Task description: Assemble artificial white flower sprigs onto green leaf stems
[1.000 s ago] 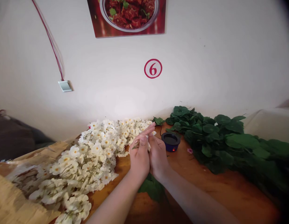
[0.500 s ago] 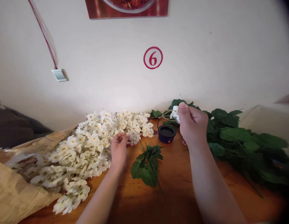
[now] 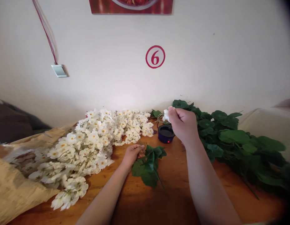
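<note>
White blossom sprig (image 3: 166, 116): where is it, and what is holding it?

It is in the air at the far side of the wooden table (image 3: 173, 200), pinched in the right hand (image 3: 182, 125). The thumb and fingers close on it from the right, and the wrist is raised, with the forearm reaching up and away from the body. The sprig is just above a round dark blue container (image 3: 166, 133) and in front of a heap of green leaves (image 3: 231, 137).

And the other hand?

The left hand (image 3: 132, 154) is lower and nearer the middle of the table, with the forearm angled in from the lower left. Its fingers are curled and touch the top of a leafy green sprig (image 3: 148, 165) lying on the wood. I cannot tell whether they are gripping it.

What else lies near?

A large pile of white blossoms (image 3: 93, 137) is just left of that hand, and part of it rests on crumpled brown paper (image 3: 18, 184). The leaf heap lies well to the right.
</note>
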`<action>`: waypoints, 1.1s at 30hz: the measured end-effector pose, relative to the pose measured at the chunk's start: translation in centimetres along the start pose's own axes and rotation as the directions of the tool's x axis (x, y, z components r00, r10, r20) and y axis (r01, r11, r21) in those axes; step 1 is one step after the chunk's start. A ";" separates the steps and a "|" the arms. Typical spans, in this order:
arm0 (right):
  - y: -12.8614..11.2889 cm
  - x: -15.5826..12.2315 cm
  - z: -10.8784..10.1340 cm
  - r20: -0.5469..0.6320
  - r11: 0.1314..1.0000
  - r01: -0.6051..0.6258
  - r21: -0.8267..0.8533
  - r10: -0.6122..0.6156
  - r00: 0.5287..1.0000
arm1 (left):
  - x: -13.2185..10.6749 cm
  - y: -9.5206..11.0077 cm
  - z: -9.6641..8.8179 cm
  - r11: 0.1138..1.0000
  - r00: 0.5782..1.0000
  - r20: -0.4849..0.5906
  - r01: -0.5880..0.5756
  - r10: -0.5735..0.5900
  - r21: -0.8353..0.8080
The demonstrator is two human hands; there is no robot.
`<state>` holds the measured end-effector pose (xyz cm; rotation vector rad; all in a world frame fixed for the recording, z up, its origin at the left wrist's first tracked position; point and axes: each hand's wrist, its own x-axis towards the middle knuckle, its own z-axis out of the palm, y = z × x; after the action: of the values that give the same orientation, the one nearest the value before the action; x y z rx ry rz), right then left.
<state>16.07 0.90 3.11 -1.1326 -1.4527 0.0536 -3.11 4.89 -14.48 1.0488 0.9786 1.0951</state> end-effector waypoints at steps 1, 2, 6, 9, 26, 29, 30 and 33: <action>0.2 0.1 0.0 0.004 1.000 0.003 -0.019 -0.003 1.000 | -0.1 0.0 0.0 0.999 1.000 0.015 0.001 0.000 -0.040; 0.5 0.2 0.1 0.014 0.999 0.008 -0.044 -0.007 1.000 | -0.3 0.1 0.1 0.996 1.000 0.029 0.005 -0.003 -0.086; 1.7 0.8 -0.1 0.075 0.978 0.039 -0.205 -0.024 0.997 | -1.1 1.0 0.5 0.979 0.998 0.059 0.011 0.001 -0.201; 2.8 1.4 -0.1 0.107 0.926 0.053 -0.374 -0.014 0.994 | -1.7 2.1 0.3 0.988 0.996 0.034 -0.082 0.087 -0.132; 14.1 2.7 4.1 0.492 0.577 0.217 -0.788 0.377 0.785 | -2.3 1.3 -0.5 0.504 0.863 0.093 -0.375 0.497 0.778; 14.4 2.7 4.3 0.512 0.583 0.225 -0.780 0.390 0.765 | -2.1 0.6 -0.7 0.532 0.868 0.069 -0.362 0.492 0.766; 14.4 2.7 4.4 0.516 0.584 0.228 -0.780 0.392 0.761 | -2.0 0.3 -0.7 0.541 0.871 0.059 -0.355 0.488 0.762; 14.3 2.5 4.7 0.521 0.579 0.229 -0.783 0.407 0.750 | -1.9 -0.2 -0.8 0.561 0.885 0.033 -0.323 0.464 0.762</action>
<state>21.33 12.53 -5.15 -2.1359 -2.1557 -0.1927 -4.14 3.14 -14.68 1.9707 1.4456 1.1695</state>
